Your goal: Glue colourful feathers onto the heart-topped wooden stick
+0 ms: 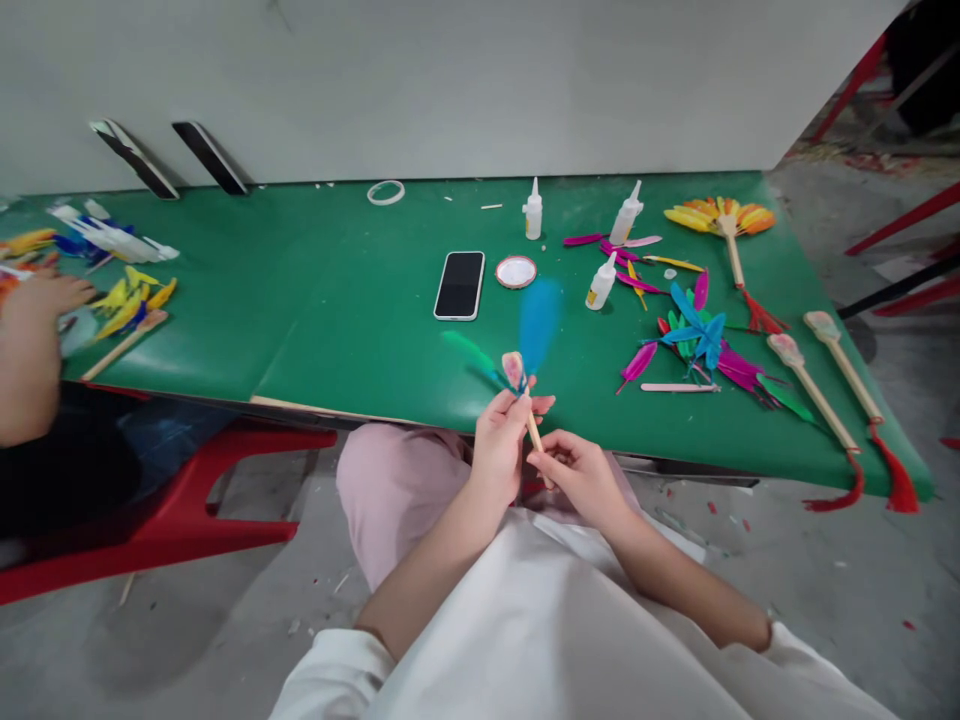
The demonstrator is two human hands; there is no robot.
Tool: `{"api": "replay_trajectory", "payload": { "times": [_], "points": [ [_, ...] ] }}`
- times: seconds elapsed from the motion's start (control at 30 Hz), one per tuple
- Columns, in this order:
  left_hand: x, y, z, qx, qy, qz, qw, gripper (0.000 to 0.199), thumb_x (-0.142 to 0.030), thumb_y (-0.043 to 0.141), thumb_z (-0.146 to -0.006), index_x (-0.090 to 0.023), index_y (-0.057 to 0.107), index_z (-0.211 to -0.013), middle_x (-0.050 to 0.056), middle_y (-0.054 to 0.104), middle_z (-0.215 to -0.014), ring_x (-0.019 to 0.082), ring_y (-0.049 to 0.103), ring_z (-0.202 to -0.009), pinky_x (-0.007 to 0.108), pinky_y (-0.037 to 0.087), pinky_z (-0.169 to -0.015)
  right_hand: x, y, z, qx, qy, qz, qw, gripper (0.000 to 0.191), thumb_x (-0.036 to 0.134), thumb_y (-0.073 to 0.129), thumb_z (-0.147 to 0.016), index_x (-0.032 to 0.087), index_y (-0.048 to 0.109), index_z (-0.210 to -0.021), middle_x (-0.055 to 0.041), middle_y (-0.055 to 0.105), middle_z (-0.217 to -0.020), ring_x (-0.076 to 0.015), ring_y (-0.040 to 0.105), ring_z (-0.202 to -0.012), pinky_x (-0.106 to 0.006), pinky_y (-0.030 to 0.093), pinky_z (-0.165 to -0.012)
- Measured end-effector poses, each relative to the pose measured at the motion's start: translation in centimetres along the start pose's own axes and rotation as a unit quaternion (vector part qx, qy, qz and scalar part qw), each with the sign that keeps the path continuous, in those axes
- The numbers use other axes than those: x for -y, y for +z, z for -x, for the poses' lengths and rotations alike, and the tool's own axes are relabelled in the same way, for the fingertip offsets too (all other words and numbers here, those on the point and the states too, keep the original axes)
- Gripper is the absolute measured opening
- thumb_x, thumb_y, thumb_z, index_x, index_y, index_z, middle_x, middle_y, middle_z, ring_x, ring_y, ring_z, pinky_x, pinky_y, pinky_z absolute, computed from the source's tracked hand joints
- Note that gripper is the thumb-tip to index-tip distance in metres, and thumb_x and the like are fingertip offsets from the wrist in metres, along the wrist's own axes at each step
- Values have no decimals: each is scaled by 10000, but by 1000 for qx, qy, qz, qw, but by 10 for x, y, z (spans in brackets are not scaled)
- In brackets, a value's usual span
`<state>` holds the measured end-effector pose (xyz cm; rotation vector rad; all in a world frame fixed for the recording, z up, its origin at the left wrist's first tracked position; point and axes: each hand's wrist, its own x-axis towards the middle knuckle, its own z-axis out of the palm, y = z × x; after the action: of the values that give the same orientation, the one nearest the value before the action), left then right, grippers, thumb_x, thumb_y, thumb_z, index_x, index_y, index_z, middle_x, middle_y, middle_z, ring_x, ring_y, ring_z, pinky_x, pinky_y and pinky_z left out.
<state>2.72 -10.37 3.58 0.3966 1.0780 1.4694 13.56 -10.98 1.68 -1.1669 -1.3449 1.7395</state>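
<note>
My left hand (498,440) is closed round the upper part of a pale wooden fan handle (534,432), just above the table's near edge. The handle's flat head (513,370) looks pink and whitish. A blue feather (540,325), blurred, stands up beside the head, and a green feather (471,352) points out to the left; their lower ends meet near my left fingers. My right hand (581,470) pinches the lower end of the same handle with thumb and fingertips.
On the green table (337,300) are a phone (460,286), a small white dish (516,271), several glue bottles (601,282), loose feathers (701,330), a finished feather fan (729,225) and tasselled handles (814,390). At left, another person's hand (45,295) is near feathers.
</note>
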Motion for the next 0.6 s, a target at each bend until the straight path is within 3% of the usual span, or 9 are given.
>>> {"api": "replay_trajectory", "payload": {
  "times": [0.07,0.23,0.6],
  "points": [
    [-1,0,3,22,4,-9,1000,303,-313,703,-705,-209,653,-985,22,699,-814,132,633,-818,235,461,-739,1,-1,0,-42,-20,21,999,238,390,666,-678,176,562,-685,46,515,-535,-69,422,-450,-211,343,-452],
    [0,-1,5,23,23,-32,999,197,-319,699,-706,-175,696,-841,69,700,-929,190,655,-843,314,490,-804,4,-1,2,-119,-95,109,982,232,365,683,-671,183,540,-665,42,507,-566,-76,410,-502,-216,346,-491],
    [0,-3,7,46,28,-48,997,171,-315,651,-756,-183,698,-854,60,703,-834,156,645,-757,263,515,-689,-3,1,2,-103,-95,113,984,247,371,659,-698,192,490,-673,59,471,-567,-71,396,-505,-205,336,-485]
  ]
}}
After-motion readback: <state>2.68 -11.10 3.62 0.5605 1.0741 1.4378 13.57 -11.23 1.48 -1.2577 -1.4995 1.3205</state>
